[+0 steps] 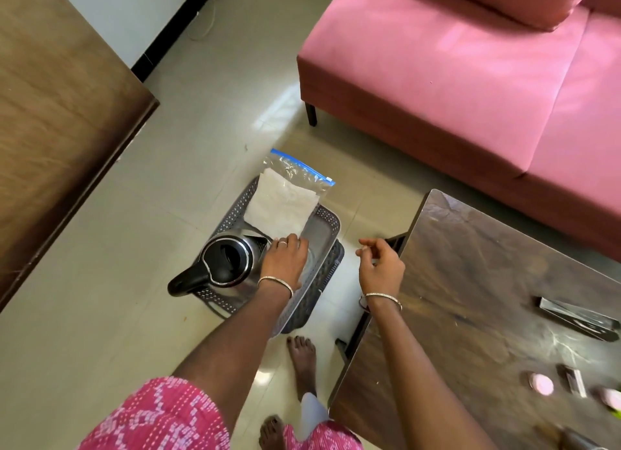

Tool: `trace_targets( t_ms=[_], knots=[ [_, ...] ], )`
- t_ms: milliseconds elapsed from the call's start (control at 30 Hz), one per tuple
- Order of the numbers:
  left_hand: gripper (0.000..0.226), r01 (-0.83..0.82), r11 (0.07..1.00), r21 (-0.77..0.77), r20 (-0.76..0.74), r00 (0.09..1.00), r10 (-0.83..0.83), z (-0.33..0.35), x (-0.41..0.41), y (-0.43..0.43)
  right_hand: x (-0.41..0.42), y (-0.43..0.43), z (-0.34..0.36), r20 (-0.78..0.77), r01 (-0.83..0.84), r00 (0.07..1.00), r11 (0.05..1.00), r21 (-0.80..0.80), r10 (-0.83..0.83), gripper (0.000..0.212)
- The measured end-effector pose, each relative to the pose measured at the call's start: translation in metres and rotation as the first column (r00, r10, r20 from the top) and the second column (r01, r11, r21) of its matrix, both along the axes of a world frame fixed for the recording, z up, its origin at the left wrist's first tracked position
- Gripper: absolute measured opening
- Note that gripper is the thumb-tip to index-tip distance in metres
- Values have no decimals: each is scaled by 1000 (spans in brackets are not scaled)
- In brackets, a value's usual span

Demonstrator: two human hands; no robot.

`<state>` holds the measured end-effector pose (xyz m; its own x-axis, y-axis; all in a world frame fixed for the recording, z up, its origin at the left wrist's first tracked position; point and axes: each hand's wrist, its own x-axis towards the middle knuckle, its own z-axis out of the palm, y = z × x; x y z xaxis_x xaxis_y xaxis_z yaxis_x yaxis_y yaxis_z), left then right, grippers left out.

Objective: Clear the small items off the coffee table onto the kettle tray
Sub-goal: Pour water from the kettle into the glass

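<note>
A grey perforated tray (pixel 324 234) lies on the floor and holds a steel kettle (pixel 225 259) with a black handle and a clear zip bag (pixel 285 197) with white contents. My left hand (pixel 284 259) rests palm down inside the tray, beside the kettle and at the bag's near edge; I cannot tell if anything is under it. My right hand (pixel 381 263) hovers at the corner of the dark wooden coffee table (pixel 470 281), fingers loosely curled. On the table lie a dark flat packet (pixel 576 318), a pink round item (pixel 541 384) and a small dark sachet (pixel 573 379).
A pink sofa (pixel 470 80) stands behind the table. A brown wooden panel (pixel 57 113) fills the left side. My bare feet (pixel 302 362) stand on the tiled floor between tray and table. More items blur at the table's lower right edge.
</note>
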<state>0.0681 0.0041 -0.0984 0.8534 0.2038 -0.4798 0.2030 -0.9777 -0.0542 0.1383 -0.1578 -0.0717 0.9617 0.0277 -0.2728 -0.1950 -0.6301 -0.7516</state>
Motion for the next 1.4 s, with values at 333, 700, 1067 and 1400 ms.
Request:
trace_targets(
  t_ms=[333, 700, 1067, 1400],
  knots=[
    [86, -200, 831, -520, 366, 826, 428, 105, -75, 17, -24, 15, 56, 24, -13, 1000, 994, 111, 10, 25],
    [89, -284, 536, -795, 484, 236, 843, 187, -187, 73, -110, 88, 87, -293, 24, 953, 953, 302, 69, 18],
    [96, -328, 434, -839, 397, 175, 901, 180, -247, 167, -192, 207, 69, -908, 448, 384, 827, 340, 165, 42],
    [85, -277, 389, -879, 386, 69, 920, 159, -245, 198, -199, 271, 33, -854, 742, 466, 627, 235, -232, 62]
  ],
)
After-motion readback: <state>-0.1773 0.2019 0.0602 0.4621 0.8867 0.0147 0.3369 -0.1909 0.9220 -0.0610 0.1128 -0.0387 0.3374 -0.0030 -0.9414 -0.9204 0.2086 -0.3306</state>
